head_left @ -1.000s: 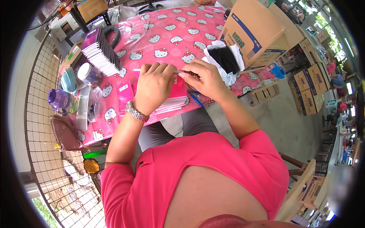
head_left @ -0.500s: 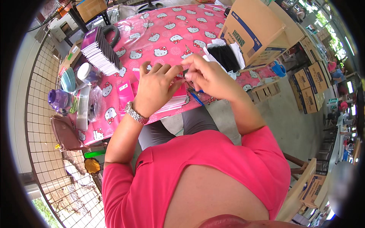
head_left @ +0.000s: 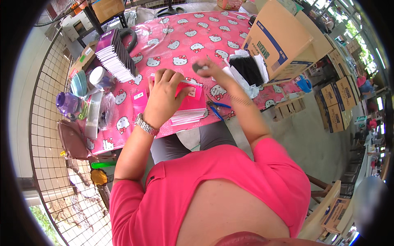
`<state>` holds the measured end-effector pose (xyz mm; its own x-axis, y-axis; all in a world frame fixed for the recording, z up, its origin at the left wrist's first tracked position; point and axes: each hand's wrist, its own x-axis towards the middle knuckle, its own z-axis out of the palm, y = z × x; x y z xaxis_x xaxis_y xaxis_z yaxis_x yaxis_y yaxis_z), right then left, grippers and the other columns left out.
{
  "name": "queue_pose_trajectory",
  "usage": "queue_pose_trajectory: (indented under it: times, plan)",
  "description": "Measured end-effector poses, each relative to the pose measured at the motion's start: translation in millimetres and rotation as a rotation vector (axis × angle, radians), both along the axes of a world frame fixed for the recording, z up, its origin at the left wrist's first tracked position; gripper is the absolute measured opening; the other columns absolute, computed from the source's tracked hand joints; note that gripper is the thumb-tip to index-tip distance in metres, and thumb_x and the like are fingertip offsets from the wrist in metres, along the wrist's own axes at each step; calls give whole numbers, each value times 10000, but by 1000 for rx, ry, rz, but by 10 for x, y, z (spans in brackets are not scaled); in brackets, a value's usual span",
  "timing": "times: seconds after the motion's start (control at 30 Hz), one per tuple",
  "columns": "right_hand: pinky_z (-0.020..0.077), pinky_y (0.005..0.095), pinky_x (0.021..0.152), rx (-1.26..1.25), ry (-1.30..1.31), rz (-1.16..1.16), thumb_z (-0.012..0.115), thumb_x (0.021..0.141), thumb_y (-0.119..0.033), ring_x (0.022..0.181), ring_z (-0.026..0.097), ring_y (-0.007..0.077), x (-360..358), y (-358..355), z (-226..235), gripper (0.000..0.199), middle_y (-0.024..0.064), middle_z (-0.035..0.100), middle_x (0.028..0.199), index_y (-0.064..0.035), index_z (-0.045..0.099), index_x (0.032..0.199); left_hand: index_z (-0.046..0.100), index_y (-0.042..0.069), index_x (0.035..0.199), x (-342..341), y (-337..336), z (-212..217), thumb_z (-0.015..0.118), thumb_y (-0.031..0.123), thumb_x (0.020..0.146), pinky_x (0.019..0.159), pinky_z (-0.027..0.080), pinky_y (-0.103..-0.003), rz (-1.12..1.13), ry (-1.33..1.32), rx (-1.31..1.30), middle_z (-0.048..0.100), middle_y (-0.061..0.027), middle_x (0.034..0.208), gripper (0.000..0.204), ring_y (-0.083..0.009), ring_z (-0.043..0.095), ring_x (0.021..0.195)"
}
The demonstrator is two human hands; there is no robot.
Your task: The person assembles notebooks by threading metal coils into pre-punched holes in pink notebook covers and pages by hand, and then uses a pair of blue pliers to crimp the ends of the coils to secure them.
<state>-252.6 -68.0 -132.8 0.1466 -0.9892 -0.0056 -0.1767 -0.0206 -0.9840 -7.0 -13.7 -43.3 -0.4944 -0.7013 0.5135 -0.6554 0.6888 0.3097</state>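
A stack of pink notebooks (head_left: 188, 117) lies at the table's near edge. My left hand (head_left: 164, 92), with a metal watch on its wrist, is curled over the top pink notebook (head_left: 193, 93), thumb pressed on its cover. My right hand (head_left: 211, 69) is off the stack, beyond its right side. Its fingers are closed on a small dark, roundish thing (head_left: 198, 68), too blurred to name. Blue-handled pliers (head_left: 216, 108) lie right of the stack. Another pink notebook (head_left: 139, 98) shows left of my left wrist.
Black binding coils (head_left: 245, 70) lie in white wrapping, right of my right hand, by a big cardboard box (head_left: 279, 43). A tall stack of purple-covered notebooks (head_left: 113, 57) stands far left. Nearer are a lidded jar (head_left: 100, 78) and a purple bottle (head_left: 67, 102).
My right hand has left the notebook's edge and moved slightly away and up, uncovering the notebook and the pliers. My left hand stays on the notebook. The whole view has shifted a little.
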Motion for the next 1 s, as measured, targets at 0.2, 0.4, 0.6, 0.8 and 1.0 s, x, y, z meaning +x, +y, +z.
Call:
queue_pose_trajectory:
  times: [0.2,0.4,0.6,0.8,1.0]
  plan:
    - [396,372,1036,-148,28,627,619,845,-206,1216,525,213,-329,569,1235,513,116,545,1304,-30,540,1320,653,101,940,-229,-81,31,763,368,784,795,432,-451,-166,60,11,601,-52,949,328,-288,542,983]
    - [408,356,1011,-214,-363,792,640,820,-149,1202,519,197,-311,516,1256,487,98,546,1291,-21,565,1284,652,82,955,-228,-64,52,786,342,763,814,438,-439,-189,87,6,607,-60,939,350,-291,543,973]
    - [434,373,994,-201,103,688,676,806,-197,1210,519,226,-233,419,1278,489,93,543,1269,-43,584,1260,629,56,975,-205,-61,71,805,302,750,832,459,-429,-205,97,14,622,-79,968,377,-307,546,978]
    - [431,365,991,-230,-149,807,711,783,-165,1181,527,212,-189,393,1378,489,80,539,1257,-48,596,1243,601,43,993,-184,-74,82,805,261,753,832,462,-430,-219,137,42,627,-94,987,383,-321,547,984]
    - [416,338,974,-248,-291,821,745,750,-211,1155,519,179,-152,296,1307,499,63,538,1227,-64,615,1209,592,37,989,-99,-162,79,776,177,783,832,461,-429,-249,180,72,624,-113,989,310,-333,555,981]
